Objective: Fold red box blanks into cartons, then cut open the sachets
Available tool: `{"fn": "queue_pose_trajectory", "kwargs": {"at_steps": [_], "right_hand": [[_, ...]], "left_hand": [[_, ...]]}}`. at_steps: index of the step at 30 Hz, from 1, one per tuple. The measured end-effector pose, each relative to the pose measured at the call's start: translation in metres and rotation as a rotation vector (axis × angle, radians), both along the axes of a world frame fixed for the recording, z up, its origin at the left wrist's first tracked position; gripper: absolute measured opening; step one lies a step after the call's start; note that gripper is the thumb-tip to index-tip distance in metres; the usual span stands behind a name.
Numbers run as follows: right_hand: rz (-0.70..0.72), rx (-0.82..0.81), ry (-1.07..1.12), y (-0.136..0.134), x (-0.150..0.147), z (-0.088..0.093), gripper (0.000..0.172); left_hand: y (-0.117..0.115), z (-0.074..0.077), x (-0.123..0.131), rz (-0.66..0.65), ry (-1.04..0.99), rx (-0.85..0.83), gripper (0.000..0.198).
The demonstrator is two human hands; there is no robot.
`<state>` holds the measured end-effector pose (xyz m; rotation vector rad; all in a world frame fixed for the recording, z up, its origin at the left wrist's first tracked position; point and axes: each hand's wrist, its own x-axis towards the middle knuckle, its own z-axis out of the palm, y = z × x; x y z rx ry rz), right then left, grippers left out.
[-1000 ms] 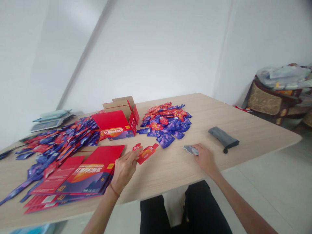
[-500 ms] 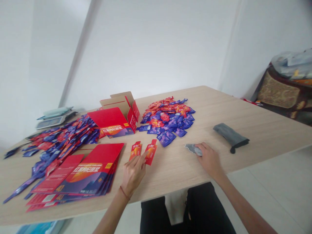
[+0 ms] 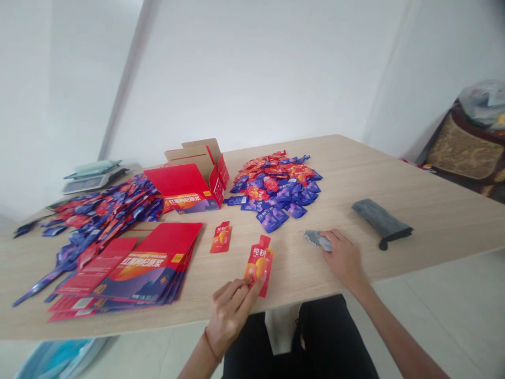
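Observation:
My left hand (image 3: 232, 310) is closed on the lower part of a red-and-orange sachet (image 3: 260, 258) near the table's front edge. Its fingertips lie on the sachet's face; the thumb is mostly hidden. Farther left, a second red sachet (image 3: 221, 237) lies flat on the table. My right hand (image 3: 344, 259) is closed around a crumpled grey cloth (image 3: 317, 239), whose end sticks out to the left, low over the tabletop. Beyond both hands is a pile of red and purple sachets (image 3: 276, 184).
An open red carton (image 3: 189, 187) stands left of the pile. Flattened cartons (image 3: 145, 268) are stacked at front left, with more sachets (image 3: 106, 210) behind. A folded grey cloth pouch (image 3: 381, 221) lies to the right. A blue-lined basin (image 3: 63, 358) sits on the floor.
My left hand has brought the right-hand red sachet nearer to me and a little rightward. The other red sachet stays on the table. My right hand keeps its hold on the grey cloth.

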<state>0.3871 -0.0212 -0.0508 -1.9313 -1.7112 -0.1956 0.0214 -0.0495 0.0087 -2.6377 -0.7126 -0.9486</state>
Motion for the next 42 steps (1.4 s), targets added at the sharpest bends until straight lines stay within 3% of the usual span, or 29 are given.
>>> {"fn": "queue_pose_trajectory", "kwargs": {"at_steps": [8,16,26,31,38,42], "right_hand": [[-0.003,0.032,-0.033,-0.001,0.000,-0.001,0.025],[-0.006,0.043,-0.057,-0.002,0.000,0.001,0.023],[-0.011,0.033,-0.060,-0.001,0.002,-0.003,0.025],[-0.009,0.037,-0.062,-0.001,0.002,-0.002,0.022],[-0.022,0.012,-0.058,-0.002,-0.002,0.001,0.025],[-0.014,0.011,-0.051,-0.001,-0.001,0.001,0.025]], "left_hand": [[-0.025,0.006,0.002,-0.054,-0.196,0.065,0.029],[-0.046,0.019,0.001,-0.083,-0.248,0.059,0.029],[-0.052,0.029,-0.002,-0.103,-0.249,0.073,0.022],[-0.053,0.026,-0.003,-0.097,-0.254,0.059,0.025],[-0.040,0.020,0.012,0.079,-0.543,-0.258,0.021],[-0.017,0.015,0.016,0.156,-0.757,-0.693,0.022]]}}
